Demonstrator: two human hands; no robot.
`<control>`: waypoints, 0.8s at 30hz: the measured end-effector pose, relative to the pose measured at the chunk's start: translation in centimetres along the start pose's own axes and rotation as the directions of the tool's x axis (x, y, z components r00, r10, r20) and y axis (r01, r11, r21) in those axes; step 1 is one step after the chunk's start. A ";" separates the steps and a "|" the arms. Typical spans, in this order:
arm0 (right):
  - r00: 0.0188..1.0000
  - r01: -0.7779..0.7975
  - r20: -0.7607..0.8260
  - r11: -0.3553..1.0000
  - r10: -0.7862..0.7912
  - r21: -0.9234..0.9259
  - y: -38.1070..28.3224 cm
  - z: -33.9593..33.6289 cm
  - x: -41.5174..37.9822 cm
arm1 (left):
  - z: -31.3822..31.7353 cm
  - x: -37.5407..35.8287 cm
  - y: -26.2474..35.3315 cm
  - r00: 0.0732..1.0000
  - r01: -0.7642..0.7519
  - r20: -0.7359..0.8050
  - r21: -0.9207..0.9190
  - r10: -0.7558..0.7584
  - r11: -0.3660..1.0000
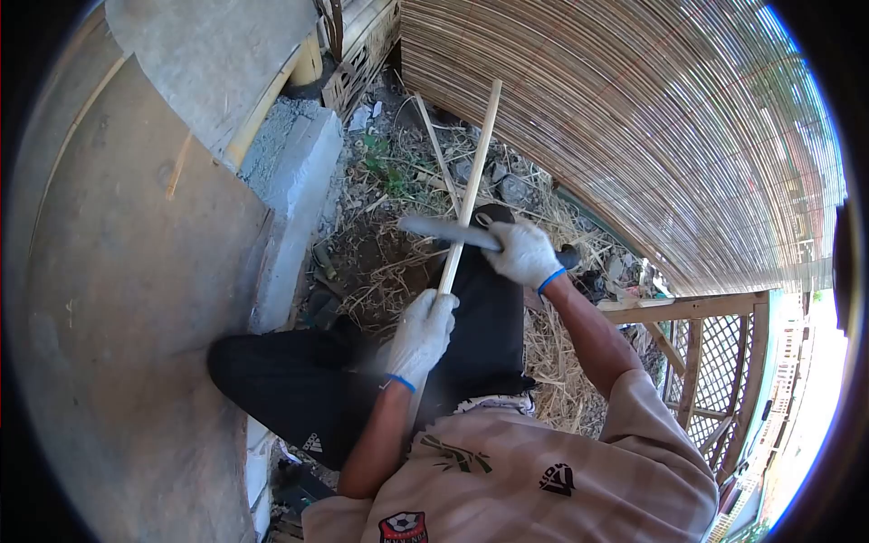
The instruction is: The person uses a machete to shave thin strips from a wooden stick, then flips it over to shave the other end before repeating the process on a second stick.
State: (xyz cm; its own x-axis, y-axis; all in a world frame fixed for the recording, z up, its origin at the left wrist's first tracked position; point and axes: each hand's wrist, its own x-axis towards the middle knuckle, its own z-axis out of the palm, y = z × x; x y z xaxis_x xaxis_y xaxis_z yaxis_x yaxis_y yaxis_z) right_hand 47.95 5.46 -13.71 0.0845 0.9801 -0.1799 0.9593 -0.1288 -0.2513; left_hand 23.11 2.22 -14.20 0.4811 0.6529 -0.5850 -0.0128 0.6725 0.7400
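My left hand [423,337], in a white knit glove with a blue cuff, is closed round a long pale strip of split bamboo or wood [480,149]. The strip slants up and away from me across my dark trouser leg, its lower end passing under my forearm. My right hand [525,253], gloved the same way, grips the handle of a broad-bladed knife [444,228]. The grey blade is blurred and lies across the strip above my left hand, pointing left. A second thin strip [437,149] rests beyond, on the straw-covered ground.
A large plywood sheet [118,299] stands at left beside a concrete block [294,199]. A slatted bamboo screen [634,118] rises at far right. Straw, stones and rubble [516,188] cover the ground. A wooden lattice frame [715,362] stands at right.
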 end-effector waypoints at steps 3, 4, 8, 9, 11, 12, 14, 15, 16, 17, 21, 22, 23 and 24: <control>0.996 0.065 0.056 0.998 -0.063 -0.023 -0.9 0.6 0.1 | -0.2 1.8 0.2 1.000 0.008 0.002 0.005 -0.008 1.000; 0.994 0.081 0.077 0.996 -0.078 -0.034 -1.0 0.7 -0.1 | 0.0 2.3 0.2 0.999 -0.043 -0.004 0.023 0.043 0.999; 0.991 0.110 0.073 0.994 -0.109 -0.003 -1.1 1.1 0.1 | 0.8 4.1 -0.6 0.987 -0.159 -0.009 0.103 0.161 0.982; 0.991 0.109 0.076 0.994 -0.108 -0.010 -0.9 1.4 0.0 | 0.7 4.1 -1.2 0.977 -0.199 -0.047 0.180 0.210 0.963; 0.996 0.085 0.042 0.994 -0.082 -0.070 -0.7 2.4 0.5 | 0.3 4.5 -2.1 0.951 -0.283 -0.055 0.231 0.303 0.931; 0.997 0.078 0.024 0.995 -0.077 -0.059 -0.9 2.4 0.6 | 0.2 4.3 -2.1 0.949 -0.285 -0.057 0.274 0.311 0.919; 0.999 0.052 -0.006 0.997 -0.052 -0.057 -1.3 2.7 0.6 | 0.0 4.1 -2.1 0.947 -0.284 -0.058 0.314 0.317 0.906; 0.999 0.023 -0.039 0.998 -0.025 -0.053 -1.5 2.7 0.6 | -0.1 4.1 -2.1 0.945 -0.284 -0.062 0.323 0.320 0.903; 0.999 0.026 -0.038 0.998 -0.028 -0.053 -1.4 2.9 0.8 | -0.2 4.0 -2.0 0.944 -0.285 -0.066 0.332 0.323 0.899; 0.995 -0.045 -0.094 0.998 0.040 -0.051 -1.1 3.1 1.2 | -0.3 3.6 -2.1 0.944 -0.282 -0.072 0.333 0.323 0.900; 0.851 -0.451 -0.229 0.882 0.472 0.140 2.4 2.1 5.0 | -0.4 0.0 -3.1 0.946 -0.270 -0.088 0.316 0.311 0.910; 0.854 -0.445 -0.227 0.884 0.467 0.143 2.2 1.6 4.7 | -0.7 -0.2 -3.3 0.952 -0.260 -0.081 0.296 0.295 0.919; 0.876 -0.400 -0.177 0.881 0.448 0.251 2.2 1.1 4.4 | -0.9 -0.1 -3.5 0.957 -0.252 -0.078 0.266 0.281 0.930; 0.897 -0.360 -0.124 0.865 0.424 0.350 1.8 0.1 3.7 | -1.0 0.0 -3.3 0.956 -0.252 -0.086 0.252 0.281 0.935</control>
State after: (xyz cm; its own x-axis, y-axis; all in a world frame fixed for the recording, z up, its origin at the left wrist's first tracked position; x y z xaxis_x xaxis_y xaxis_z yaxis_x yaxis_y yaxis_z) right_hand 49.93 8.84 -14.95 0.5157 0.8436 -0.1499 0.7048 -0.5172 -0.4856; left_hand 22.31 0.31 -16.96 0.3808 0.8430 -0.3800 0.0873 0.3763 0.9224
